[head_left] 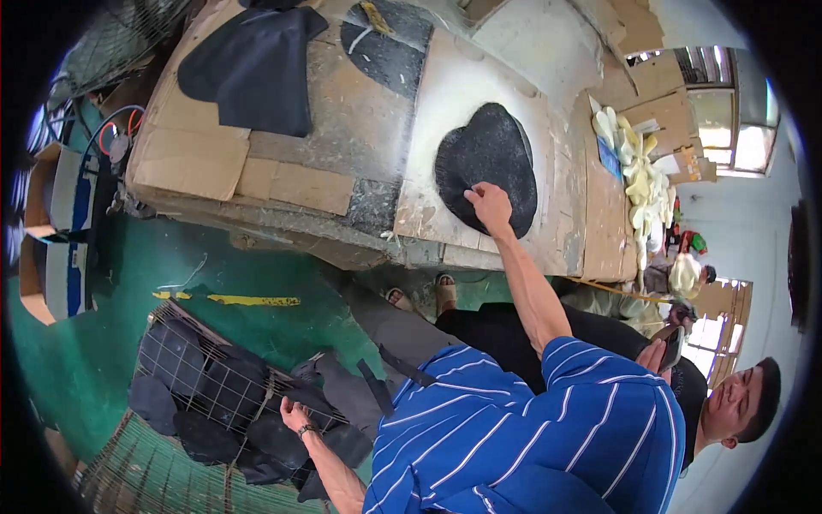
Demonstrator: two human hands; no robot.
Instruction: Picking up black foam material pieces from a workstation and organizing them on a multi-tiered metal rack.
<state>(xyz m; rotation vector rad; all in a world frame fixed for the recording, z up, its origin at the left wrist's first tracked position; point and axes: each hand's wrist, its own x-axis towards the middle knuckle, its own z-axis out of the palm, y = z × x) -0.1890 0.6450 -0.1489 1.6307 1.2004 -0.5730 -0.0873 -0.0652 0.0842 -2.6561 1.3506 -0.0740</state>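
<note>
On a white-dusted board (419, 163) on the work table lies a rounded black flat piece (488, 150), apparently layered along its right edge. My right hand (491, 209) is over its lower part, thumb and fingers pinched together at its surface. Low on the left, my left hand (295, 415) is at the rim of a wire basket (224, 368) full of black flat pieces (205, 435). Its fingers are closed at the edge of a dark piece (312, 401); the fingertips are partly hidden.
Black sheets (257, 73) lie at the table's far left on cardboard (193, 146). Beyond them is a powdered dark patch with a yellowish tool (375, 17). Pale shaped pieces (642, 184) are heaped at the right. A person in dark clothes (689, 403) is close on my right.
</note>
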